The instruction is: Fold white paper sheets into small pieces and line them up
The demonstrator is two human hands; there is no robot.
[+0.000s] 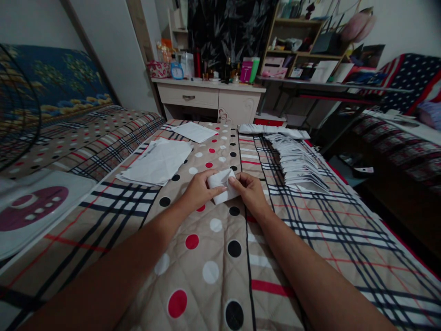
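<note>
A small folded piece of white paper (223,196) is held between my two hands, just above or on the patterned quilt. My left hand (200,189) grips its left side, thumb lying across the front. On the other side my right hand (251,192) pinches the upper right corner with thumb and finger. One flap of the paper stands partly raised between the thumbs. To the left lies a stack of flat white sheets (158,161). Off to the right, many folded white paper pieces (298,161) are lined up in a row.
The quilt (213,271) covers the bed under my arms. Another white sheet (195,132) lies farther back, and a second row of folded papers (274,131) stretches along the far right. A white plastic bag (41,207) rests at left. Beyond the bed stands a dresser (188,95).
</note>
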